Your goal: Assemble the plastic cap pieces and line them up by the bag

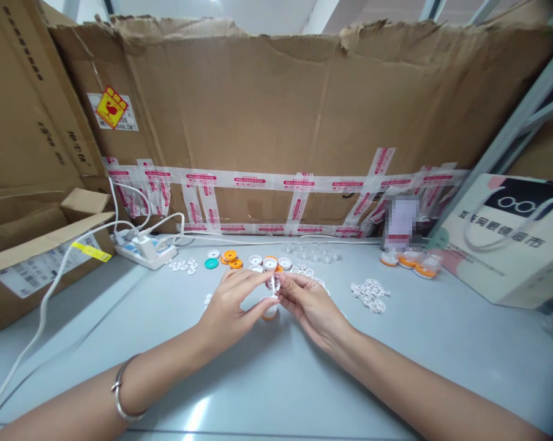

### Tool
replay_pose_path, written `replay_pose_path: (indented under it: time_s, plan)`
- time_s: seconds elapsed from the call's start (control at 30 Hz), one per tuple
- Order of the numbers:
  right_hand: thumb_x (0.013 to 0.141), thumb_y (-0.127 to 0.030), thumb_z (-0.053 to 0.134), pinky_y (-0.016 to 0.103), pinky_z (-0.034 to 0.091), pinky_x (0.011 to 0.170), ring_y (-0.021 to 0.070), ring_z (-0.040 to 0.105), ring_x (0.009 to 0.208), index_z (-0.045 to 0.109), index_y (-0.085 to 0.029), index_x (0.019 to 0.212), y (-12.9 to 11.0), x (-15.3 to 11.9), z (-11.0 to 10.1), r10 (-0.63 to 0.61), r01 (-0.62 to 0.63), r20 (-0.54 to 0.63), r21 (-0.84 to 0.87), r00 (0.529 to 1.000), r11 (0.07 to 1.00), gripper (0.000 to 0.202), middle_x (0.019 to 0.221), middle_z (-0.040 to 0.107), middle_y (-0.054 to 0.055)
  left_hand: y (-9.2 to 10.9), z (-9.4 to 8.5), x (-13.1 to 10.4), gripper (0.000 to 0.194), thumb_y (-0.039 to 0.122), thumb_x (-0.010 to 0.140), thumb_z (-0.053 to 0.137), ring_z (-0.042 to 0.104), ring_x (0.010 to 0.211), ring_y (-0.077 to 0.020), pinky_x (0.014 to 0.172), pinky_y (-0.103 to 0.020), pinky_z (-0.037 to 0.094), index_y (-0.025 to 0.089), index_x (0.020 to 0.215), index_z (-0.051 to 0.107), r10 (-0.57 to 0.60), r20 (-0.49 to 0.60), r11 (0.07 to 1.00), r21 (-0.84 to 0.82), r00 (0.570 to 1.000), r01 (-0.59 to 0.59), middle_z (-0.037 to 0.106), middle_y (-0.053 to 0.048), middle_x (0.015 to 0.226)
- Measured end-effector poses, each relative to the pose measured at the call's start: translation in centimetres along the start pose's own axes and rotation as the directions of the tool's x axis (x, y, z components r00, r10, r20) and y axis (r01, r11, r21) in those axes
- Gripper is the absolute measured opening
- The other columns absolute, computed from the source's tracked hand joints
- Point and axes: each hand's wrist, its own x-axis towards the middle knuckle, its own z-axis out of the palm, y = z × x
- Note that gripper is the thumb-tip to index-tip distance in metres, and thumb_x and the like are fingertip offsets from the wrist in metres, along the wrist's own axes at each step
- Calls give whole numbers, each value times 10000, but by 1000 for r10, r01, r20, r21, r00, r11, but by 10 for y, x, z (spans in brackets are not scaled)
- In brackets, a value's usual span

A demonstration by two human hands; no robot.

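Between my left hand [230,303] and my right hand [315,306] is a small white plastic ring-like part [273,285], held above the table. The thumb and forefinger of my left hand span its edges. My right hand pinches at its right side; whether a second small piece sits in those fingertips is hidden. Just below, a white-and-orange round piece [270,315] shows partly behind my left thumb. Beyond my fingers stand several white round caps [270,263], some with orange parts. Small white rings [321,283] lie behind my right hand.
Orange discs [230,255] and a green disc [211,263] lie at the back, near small white pieces [183,264] and clear parts [310,252]. White pieces [370,295] are heaped rightward. A power strip [145,252], cable [44,312], open carton [46,257] and paper bag [501,245] flank the table.
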Motion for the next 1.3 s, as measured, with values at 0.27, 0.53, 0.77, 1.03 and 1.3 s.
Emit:
replay_pose_path:
  time_s: [0.27,0.53,0.77,1.03,1.3]
  plan:
    - [606,-297,768,237,461,732,91,544,701,726,-167,758,0,0,-1,-34,36,62,-21,998,999,205,725,641,7,3,-6,6,318,263,811,605,594,908,-188,798,-336,413,225,1123,554,-9,24,999,43,1000,8,666,-48,989]
    - [562,-340,787,237,433,646,81,499,607,700,-153,660,-2,1,0,-59,59,0,-48,998,997,228,618,596,-11,6,-6,4,311,255,820,591,576,903,-172,813,-332,385,225,1125,543,28,39,997,75,999,-31,651,-41,977]
    - [561,-361,784,278,432,687,112,507,651,700,-166,690,0,0,1,-80,82,27,-60,996,995,249,673,607,3,7,-7,6,314,239,808,599,568,917,-180,815,-330,402,232,1119,557,14,46,999,47,999,-16,637,-42,987]
    - [602,-385,761,270,421,627,108,499,593,674,-159,633,5,0,-1,-83,87,60,-57,995,995,244,604,578,-5,5,-1,1,304,218,811,597,555,899,-172,791,-310,434,193,1111,556,41,9,999,17,999,-41,608,-57,960]
    - [625,-386,746,288,430,736,125,529,694,728,-180,750,2,-2,1,-110,119,123,-72,986,990,243,705,631,17,9,-6,5,304,187,823,571,542,905,-169,794,-314,447,208,1126,546,-1,36,1000,-13,999,2,586,-52,952]
